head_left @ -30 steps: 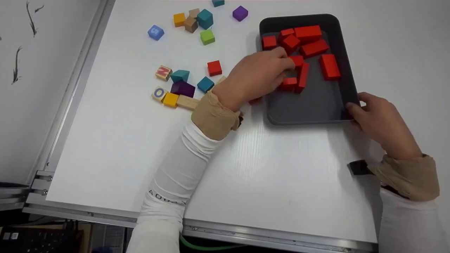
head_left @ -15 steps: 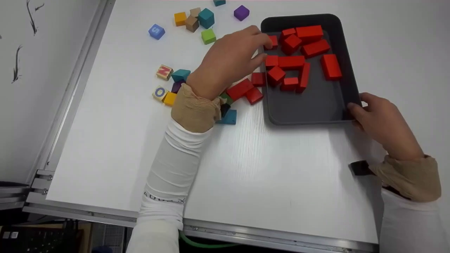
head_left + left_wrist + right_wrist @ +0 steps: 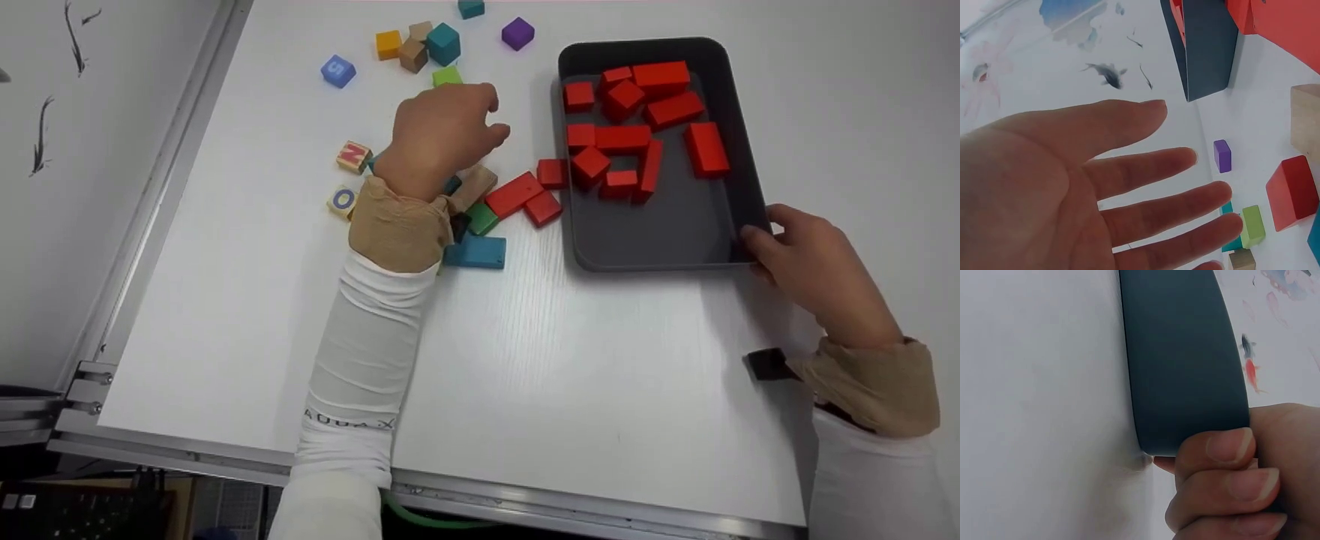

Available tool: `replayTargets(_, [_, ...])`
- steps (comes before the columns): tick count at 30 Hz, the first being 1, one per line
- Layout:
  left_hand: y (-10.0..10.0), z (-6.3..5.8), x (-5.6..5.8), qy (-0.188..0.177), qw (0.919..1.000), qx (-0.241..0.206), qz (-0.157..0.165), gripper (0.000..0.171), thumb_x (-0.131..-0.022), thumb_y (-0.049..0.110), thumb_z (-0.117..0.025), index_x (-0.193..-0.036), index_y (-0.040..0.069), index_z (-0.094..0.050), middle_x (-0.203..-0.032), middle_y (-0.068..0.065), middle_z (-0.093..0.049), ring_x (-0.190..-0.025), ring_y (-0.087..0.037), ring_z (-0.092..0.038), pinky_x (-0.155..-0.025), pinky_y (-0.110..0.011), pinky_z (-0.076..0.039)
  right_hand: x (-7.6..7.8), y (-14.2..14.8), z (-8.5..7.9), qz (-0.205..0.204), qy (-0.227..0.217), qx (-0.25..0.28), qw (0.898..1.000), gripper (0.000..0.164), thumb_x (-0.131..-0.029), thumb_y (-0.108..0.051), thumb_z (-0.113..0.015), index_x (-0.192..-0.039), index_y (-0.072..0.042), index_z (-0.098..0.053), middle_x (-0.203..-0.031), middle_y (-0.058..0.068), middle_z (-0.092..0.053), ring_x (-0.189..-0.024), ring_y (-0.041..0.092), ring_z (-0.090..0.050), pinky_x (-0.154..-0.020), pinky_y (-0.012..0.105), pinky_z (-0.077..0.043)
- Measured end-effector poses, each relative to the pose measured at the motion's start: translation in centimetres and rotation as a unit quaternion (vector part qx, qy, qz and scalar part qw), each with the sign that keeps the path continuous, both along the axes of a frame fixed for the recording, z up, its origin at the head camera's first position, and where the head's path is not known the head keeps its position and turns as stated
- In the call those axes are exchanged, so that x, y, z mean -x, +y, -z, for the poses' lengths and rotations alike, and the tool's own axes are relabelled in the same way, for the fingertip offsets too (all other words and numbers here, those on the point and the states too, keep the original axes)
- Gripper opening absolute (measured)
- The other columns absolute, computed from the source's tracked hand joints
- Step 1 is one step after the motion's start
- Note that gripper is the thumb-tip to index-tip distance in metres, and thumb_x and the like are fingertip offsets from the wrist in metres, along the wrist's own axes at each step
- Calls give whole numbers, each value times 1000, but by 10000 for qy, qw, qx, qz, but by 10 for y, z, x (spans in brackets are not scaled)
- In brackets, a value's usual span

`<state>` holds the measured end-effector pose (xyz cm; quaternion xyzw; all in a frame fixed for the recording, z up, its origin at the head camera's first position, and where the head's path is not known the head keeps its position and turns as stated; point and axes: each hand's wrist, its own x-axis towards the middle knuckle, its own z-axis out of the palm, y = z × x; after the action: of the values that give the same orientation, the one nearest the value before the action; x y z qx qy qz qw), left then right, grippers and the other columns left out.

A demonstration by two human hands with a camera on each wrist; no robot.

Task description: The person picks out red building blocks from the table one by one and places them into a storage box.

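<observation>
My left hand (image 3: pixel 442 131) hovers over the loose blocks left of the tray. Its fingers are spread and straight in the left wrist view, with nothing held. A red block (image 3: pixel 1293 194) shows beyond the fingers there, and a lime green block (image 3: pixel 448 76) peeks out above the hand. At the near right corner of the dark grey tray (image 3: pixel 645 251), my right hand (image 3: pixel 814 262) grips the wall, thumb over the rim and fingers curled outside. Several red blocks (image 3: pixel 622 139) lie inside the tray. Against its left wall outside is a red cube (image 3: pixel 552 173), beside a longer red block (image 3: pixel 514 193).
A blue block (image 3: pixel 480 252), a green block (image 3: pixel 482 219) and a wooden block (image 3: pixel 474 187) lie near the left wrist. Letter blocks, including one with an N (image 3: pixel 353 156), are farther left. A purple cube (image 3: pixel 518 34) and a teal cube (image 3: pixel 444 44) sit at the back.
My left hand has left the tray and moved left over the loose blocks. A red cube now lies at the tray's left inside wall, where the hand was. The right hand keeps its grip.
</observation>
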<state>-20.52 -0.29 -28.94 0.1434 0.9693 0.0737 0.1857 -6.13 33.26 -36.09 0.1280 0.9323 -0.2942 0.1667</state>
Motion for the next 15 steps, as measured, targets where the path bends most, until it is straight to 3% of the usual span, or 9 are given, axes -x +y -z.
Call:
replayTargets(6, [-4, 6, 7, -38, 9994, 69, -340, 52, -95, 41, -53, -141, 18, -48, -124, -3, -65, -107, -23, -59, -95, -42, -45, 0, 1, 0, -11, -12, -7, 10000, 59, -100, -43, -36, -140, 0, -40, -80, 12, -60, -72, 23, -54, -58, 31, -42])
replayTargets(15, [-10, 16, 14, -164, 9990, 62, -404, 47, -94, 34, -57, -136, 15, -53, -127, -6, -62, -108, -25, -58, -93, -43, -46, 1, 0, 0, -56, 13, -58, 10000, 59, -100, -43, -36, -139, 1, -40, -77, 11, -59, -70, 22, -53, -56, 31, -42])
